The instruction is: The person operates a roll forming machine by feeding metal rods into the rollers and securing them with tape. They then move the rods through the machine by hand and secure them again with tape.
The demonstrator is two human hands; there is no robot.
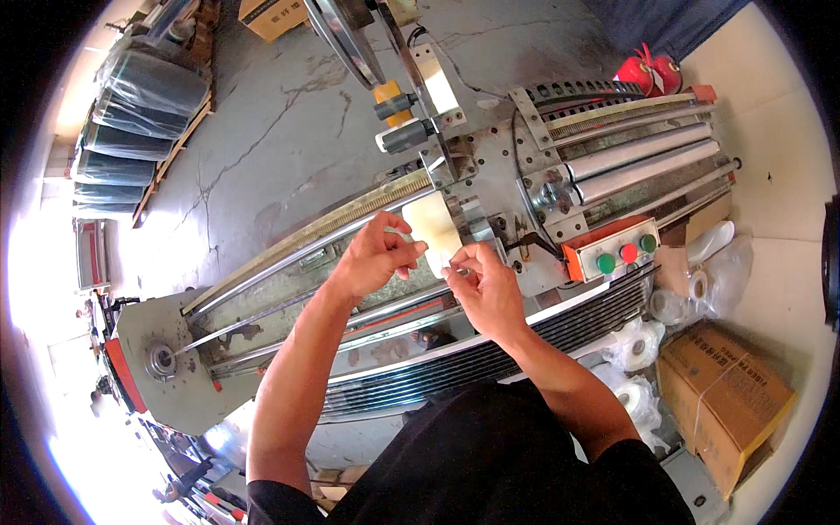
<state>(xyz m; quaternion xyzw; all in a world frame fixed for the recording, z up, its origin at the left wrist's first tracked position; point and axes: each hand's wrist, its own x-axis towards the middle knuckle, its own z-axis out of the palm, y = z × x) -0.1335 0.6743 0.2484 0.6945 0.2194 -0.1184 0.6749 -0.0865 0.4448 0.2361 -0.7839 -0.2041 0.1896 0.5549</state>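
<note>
A pale yellow strip, perhaps paper or tape point(433, 226), stretches over the middle of a long machine point(516, 206), its far end by the machine's metal bracket. My right hand point(483, 290) pinches the strip's near right corner between thumb and fingers. At the strip's left edge is my left hand point(374, 261), thumb and forefinger pressed together; it seems to grip that edge. Just right of the strip lies a shiny metal block point(477, 226). Beyond my hands, a grey roller point(409, 136) and a yellow roll point(392, 101) sit on an upright arm.
An orange control box point(612, 250) with green and red buttons stands right of my hands. Steel rods and a black ribbed bellows point(411, 376) run along the machine. A cardboard box point(726, 394) and wrapped rolls point(634, 346) are at the right. Fire extinguishers point(647, 72) stand behind.
</note>
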